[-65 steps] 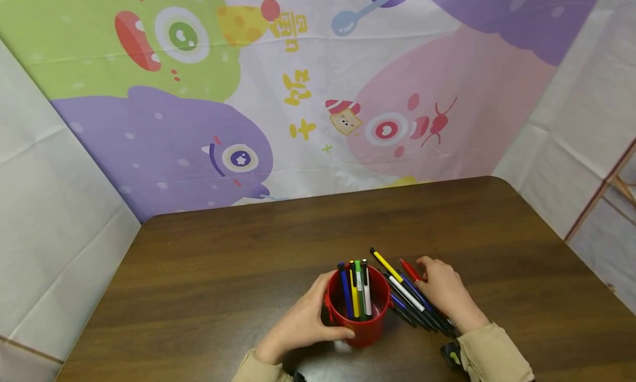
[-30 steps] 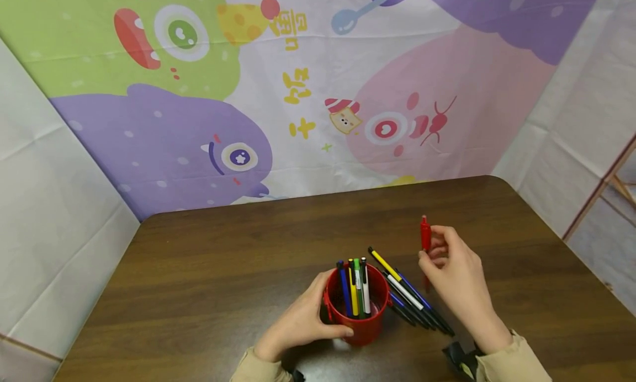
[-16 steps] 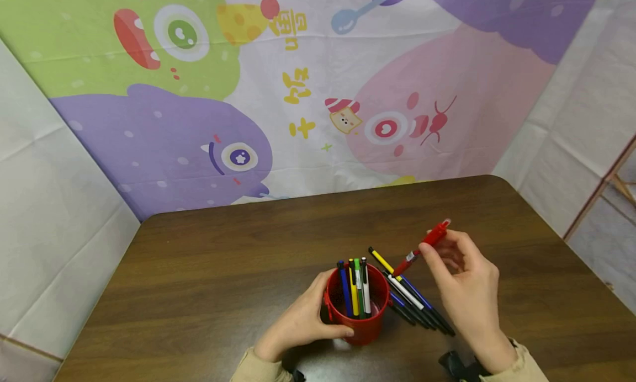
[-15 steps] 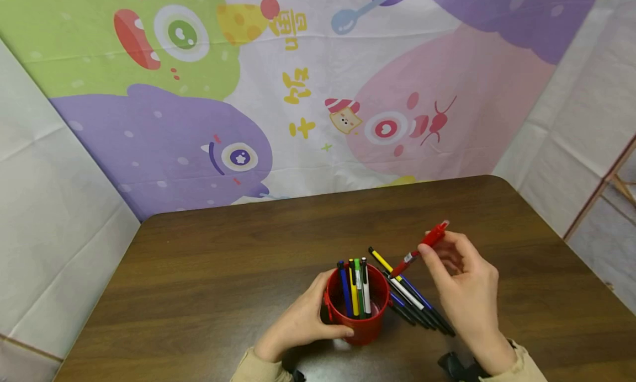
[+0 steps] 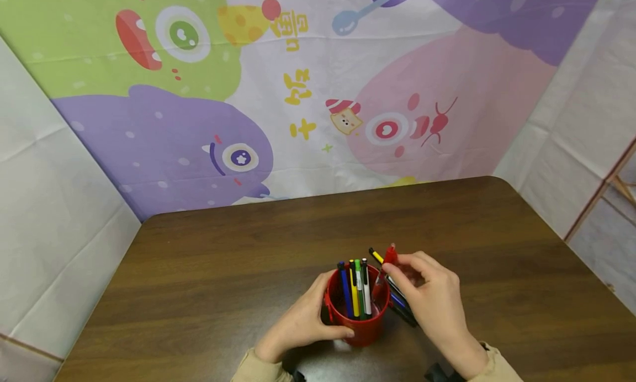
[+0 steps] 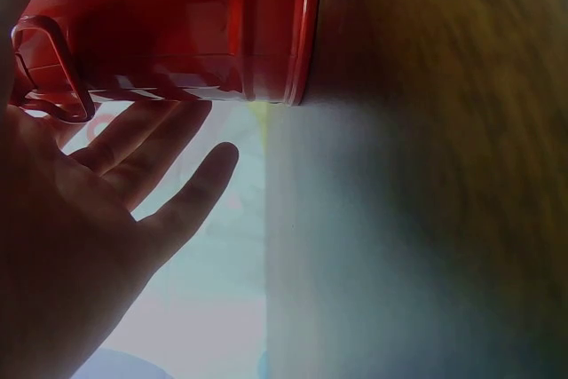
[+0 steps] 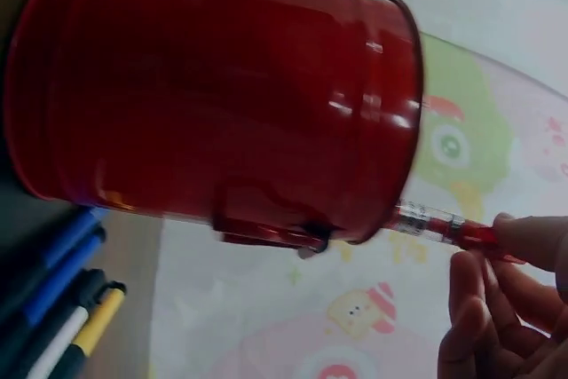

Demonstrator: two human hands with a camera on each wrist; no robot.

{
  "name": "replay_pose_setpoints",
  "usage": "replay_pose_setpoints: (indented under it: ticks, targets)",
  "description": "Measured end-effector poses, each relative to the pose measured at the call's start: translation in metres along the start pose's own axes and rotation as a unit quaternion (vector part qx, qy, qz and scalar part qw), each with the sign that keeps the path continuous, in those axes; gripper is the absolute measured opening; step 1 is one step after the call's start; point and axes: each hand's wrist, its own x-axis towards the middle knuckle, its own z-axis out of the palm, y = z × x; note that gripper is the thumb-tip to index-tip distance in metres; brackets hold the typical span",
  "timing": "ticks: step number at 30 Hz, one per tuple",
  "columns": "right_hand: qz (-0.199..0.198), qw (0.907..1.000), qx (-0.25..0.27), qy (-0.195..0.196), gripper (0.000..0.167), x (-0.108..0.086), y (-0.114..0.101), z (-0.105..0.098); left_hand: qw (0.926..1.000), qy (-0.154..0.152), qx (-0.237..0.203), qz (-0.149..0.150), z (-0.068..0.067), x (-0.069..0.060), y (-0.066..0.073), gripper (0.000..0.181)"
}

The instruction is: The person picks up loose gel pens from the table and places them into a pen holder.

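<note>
My right hand [image 5: 432, 288] pinches one red pen [image 5: 390, 256] between thumb and forefinger, the pen's lower end slanting past the rim into one red cup [image 5: 365, 333]; I can't tell whether it touches the bottom. The cup stands just left of that hand, clamped in my left hand [image 5: 308, 316], thumb round the near side, fingers reaching round the far side.

Between my hands, four other pens stand in the cup: one blue pen [image 5: 345, 291], one yellow pen [image 5: 354, 296], one green pen [image 5: 358, 271], one white pen [image 5: 366, 288]. Below my right hand, beside the cup, loose pens [image 7: 67, 271] lie on one brown table [image 5: 223, 271]. I count two blue, one white and one yellow from that wrist; my hand covers part of the pile from above, so a full count I can't give.
</note>
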Motion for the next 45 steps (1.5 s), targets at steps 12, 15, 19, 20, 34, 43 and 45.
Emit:
replay_pose_setpoints:
  ticks: [12,15,19,20,34,43,45]
  targets:
    - [0.038,0.9968,-0.022,-0.066,0.024,-0.007,0.008,0.015,1.0000,-0.005,-0.003,-0.002,0.001,0.000,0.001,0.093]
    - [0.039,0.9959,-0.028,-0.076,0.037,-0.006,0.009,0.017,1.0000,-0.005,-0.007,-0.002,0.001,0.000,0.001,0.092]
    - [0.030,0.9952,-0.039,-0.085,0.045,-0.007,0.010,0.019,1.0000,-0.004,-0.007,0.000,0.002,0.000,0.000,0.091]
    - [0.028,0.9950,-0.042,-0.086,0.045,-0.007,0.010,0.020,1.0000,-0.004,-0.007,0.000,0.002,0.000,0.000,0.091]
    - [0.046,0.9901,-0.044,-0.125,0.022,-0.011,0.016,0.027,0.9998,-0.007,-0.013,-0.012,0.002,0.000,0.000,0.091]
    - [0.080,0.9896,-0.054,-0.106,0.016,0.004,0.036,0.015,0.9999,-0.004,-0.003,-0.013,0.000,0.000,0.001,0.093]
    - [0.090,0.9867,-0.070,-0.116,0.015,0.008,0.046,0.011,0.9999,-0.006,-0.004,-0.015,0.000,-0.001,0.002,0.093]
